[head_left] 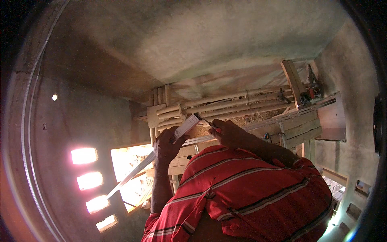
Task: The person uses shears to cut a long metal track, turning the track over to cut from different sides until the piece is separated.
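My left hand (167,146) is closed around a long, pale metal channel (186,127). The channel slants from the bright lower left up to its end in front of my chest. My right hand (231,135) is closed on a hand tool with a red-orange grip (218,130), which looks like snips or pliers. Its thin jaws point at the channel's upper end; whether they bite into the metal I cannot tell. My fingers hide most of the tool.
Ahead stands a wooden bench (304,127) with round poles (225,107) lying lengthwise behind it. A thick plank (293,82) leans at the right, near dark tools. A small blue object (267,137) rests on the bench edge. Bright openings (86,156) pierce the left wall.
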A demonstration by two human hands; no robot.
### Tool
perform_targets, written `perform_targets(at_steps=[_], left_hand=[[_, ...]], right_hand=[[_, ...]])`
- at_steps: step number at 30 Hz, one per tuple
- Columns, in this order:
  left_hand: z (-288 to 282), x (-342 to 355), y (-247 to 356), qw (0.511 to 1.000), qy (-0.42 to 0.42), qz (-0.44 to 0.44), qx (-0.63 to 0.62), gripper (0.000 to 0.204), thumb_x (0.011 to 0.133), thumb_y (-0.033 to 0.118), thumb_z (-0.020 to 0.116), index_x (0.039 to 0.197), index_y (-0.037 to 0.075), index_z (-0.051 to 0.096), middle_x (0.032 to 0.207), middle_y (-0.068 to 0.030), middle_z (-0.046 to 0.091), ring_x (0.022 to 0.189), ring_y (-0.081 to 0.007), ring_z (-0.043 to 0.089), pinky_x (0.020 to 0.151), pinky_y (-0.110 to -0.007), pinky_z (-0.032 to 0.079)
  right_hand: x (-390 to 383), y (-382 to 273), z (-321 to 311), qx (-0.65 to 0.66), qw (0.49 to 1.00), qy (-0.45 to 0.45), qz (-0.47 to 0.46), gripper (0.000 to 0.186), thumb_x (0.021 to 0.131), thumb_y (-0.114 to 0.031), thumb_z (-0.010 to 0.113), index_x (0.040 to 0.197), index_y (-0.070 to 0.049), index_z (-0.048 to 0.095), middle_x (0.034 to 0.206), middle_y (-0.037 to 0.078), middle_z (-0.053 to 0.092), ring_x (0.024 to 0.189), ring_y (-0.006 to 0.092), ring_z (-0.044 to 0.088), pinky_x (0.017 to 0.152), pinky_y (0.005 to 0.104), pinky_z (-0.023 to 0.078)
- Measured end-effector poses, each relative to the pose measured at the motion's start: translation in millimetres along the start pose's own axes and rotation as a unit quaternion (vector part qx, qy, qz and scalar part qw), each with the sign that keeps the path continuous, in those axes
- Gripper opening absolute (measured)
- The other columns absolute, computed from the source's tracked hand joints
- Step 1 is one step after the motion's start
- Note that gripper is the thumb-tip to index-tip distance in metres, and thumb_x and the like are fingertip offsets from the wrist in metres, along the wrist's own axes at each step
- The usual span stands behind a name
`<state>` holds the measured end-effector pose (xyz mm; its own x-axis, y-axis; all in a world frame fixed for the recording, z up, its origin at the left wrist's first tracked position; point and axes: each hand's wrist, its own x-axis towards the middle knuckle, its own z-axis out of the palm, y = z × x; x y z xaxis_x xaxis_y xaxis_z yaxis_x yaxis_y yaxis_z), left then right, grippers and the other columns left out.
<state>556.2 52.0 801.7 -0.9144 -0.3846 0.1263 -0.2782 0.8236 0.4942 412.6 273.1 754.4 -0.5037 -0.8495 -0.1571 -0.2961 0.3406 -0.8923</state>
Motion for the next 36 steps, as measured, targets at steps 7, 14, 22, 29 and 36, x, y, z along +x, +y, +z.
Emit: perform_targets(at_steps=[7,14,22,29,36], left_hand=[[-12.5,4.9,-2.1,0.994,-0.071,-0.086,-0.018,0.048,0.072,0.032,0.086,0.107,0.005,0.067,0.088,-0.0165,0.071,0.079,-0.0274,0.071,0.07,-0.038,0.055],[-26.3,13.0,-18.9,0.989,-0.124,-0.056,-0.055,0.049,0.074,0.03,0.085,0.11,0.004,0.065,0.089,-0.014,0.072,0.077,-0.0223,0.07,0.069,-0.038,0.055],[-45.7,27.3,-7.7,0.952,-0.23,-0.142,-0.142,0.044,0.081,0.032,0.081,0.11,0.003,0.067,0.085,-0.0075,0.07,0.07,-0.0122,0.064,0.063,-0.031,0.054],[-46.3,27.1,-15.9,0.933,-0.253,-0.122,-0.226,0.036,0.085,0.027,0.077,0.109,0.001,0.067,0.078,-0.0059,0.067,0.065,-0.0102,0.063,0.057,-0.029,0.053],[-37.8,29.6,-29.6,0.951,-0.203,-0.127,-0.197,0.034,0.085,0.023,0.077,0.106,-0.001,0.066,0.077,-0.0063,0.067,0.066,-0.0111,0.064,0.059,-0.029,0.053]], right_hand=[[-4.3,-3.1,10.5,0.018,1.0,0.011,-0.004,0.031,0.1,-0.031,0.054,0.107,-0.001,0.053,0.073,0.023,0.063,0.064,0.0423,0.064,0.057,0.0508,0.049],[-6.3,-13.5,16.3,0.024,0.998,0.063,0.0,0.023,0.097,-0.023,0.06,0.099,-0.001,0.056,0.072,0.025,0.062,0.07,0.0446,0.064,0.059,0.0481,0.047],[-9.8,-20.1,12.2,-0.002,1.0,0.005,0.023,0.039,0.101,-0.037,0.051,0.113,0.0,0.054,0.087,0.025,0.066,0.082,0.0415,0.067,0.073,0.0491,0.052],[-9.5,-11.0,25.2,0.111,0.993,0.008,0.025,0.023,0.096,-0.024,0.062,0.102,-0.002,0.056,0.09,0.018,0.064,0.083,0.0286,0.064,0.076,0.0401,0.049],[-8.4,-9.8,24.0,0.123,0.992,0.01,0.002,0.026,0.098,-0.027,0.059,0.107,-0.003,0.056,0.088,0.018,0.064,0.082,0.0323,0.064,0.075,0.0421,0.049]])
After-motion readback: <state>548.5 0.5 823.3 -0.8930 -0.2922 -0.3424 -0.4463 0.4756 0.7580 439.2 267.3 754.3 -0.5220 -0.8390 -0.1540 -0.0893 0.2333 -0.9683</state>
